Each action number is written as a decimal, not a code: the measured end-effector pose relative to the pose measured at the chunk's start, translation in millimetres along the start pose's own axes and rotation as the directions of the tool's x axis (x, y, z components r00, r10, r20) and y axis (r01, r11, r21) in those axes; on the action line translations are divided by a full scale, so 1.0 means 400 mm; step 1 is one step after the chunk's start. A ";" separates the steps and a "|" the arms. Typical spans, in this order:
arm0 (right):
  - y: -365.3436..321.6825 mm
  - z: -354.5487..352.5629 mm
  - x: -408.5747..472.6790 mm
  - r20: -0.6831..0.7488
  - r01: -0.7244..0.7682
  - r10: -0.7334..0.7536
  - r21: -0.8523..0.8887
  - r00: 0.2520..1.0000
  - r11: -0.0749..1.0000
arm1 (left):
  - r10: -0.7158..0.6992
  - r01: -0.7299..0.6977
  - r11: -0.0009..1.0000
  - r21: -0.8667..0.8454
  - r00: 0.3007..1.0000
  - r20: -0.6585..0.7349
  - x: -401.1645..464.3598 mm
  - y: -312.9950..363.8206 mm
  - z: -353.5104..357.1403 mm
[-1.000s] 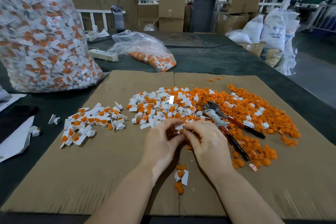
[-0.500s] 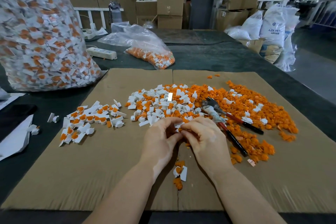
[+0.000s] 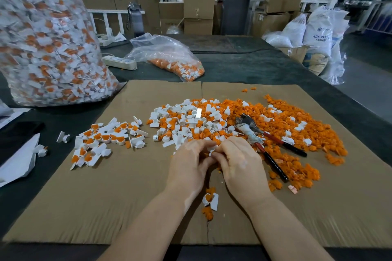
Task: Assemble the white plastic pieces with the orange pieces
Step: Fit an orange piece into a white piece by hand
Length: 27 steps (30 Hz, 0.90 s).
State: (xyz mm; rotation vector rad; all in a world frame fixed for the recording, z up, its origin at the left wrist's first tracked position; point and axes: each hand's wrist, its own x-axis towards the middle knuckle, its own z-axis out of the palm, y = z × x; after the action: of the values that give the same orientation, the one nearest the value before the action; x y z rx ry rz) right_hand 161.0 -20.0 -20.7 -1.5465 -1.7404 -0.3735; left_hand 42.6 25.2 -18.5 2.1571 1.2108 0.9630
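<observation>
Both hands (image 3: pixel 214 154) pinch a white piece (image 3: pixel 212 149); pliers (image 3: pixel 263 140) lie just right, bulging bag (image 3: pixel 48 44) far left.

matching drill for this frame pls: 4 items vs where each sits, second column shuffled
Things:
1. big full bag
2. pliers
3. assembled pieces
4. power strip

Places:
A. on the orange heap, right of the hands
B. cardboard sheet, left part
C. far left, standing on the table
D. table, between the two bags

Pairs: 1-C, 2-A, 3-B, 4-D
</observation>
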 end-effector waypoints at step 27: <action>0.006 0.002 -0.001 -0.066 -0.142 0.151 0.127 0.986 0.982 | -0.273 0.363 0.916 0.168 0.875 -0.401 0.059 -0.142 -0.149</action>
State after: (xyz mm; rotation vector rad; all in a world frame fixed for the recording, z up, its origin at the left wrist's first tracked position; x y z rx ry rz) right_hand 162.8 -19.1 -22.0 -1.5419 -1.5510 -0.2441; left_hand -24.7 77.9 -11.9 1.8994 1.8885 1.1544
